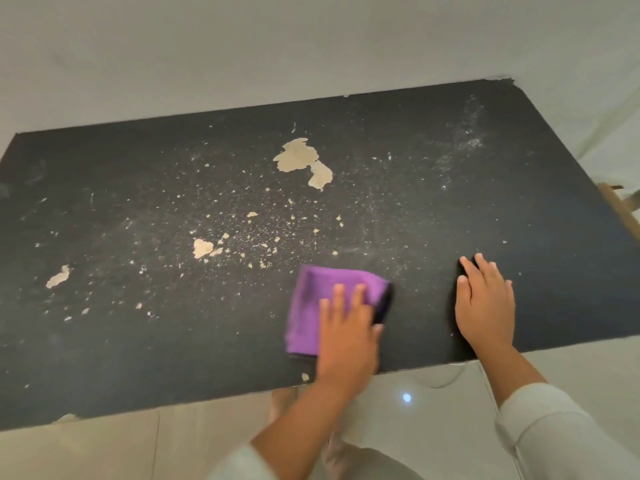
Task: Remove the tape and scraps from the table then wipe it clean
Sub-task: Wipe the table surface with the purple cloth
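Note:
A dark table (519, 209) fills the view, speckled with pale crumbs and dust. Beige flaky scraps lie on it: a large one (298, 155) at the middle back, a smaller one (202, 247) left of centre, another (58, 277) far left. A folded purple cloth (311, 306) lies near the front edge. My left hand (348, 337) presses flat on the cloth's right half, fingers spread. My right hand (485, 306) rests flat on the bare tabletop to the right of the cloth, holding nothing. I see no tape roll.
A pale wall runs along the table's far edge. Light glossy floor tiles (433, 427) show below the front edge, with my feet under it. A wooden piece (620, 209) sticks out past the table's right edge.

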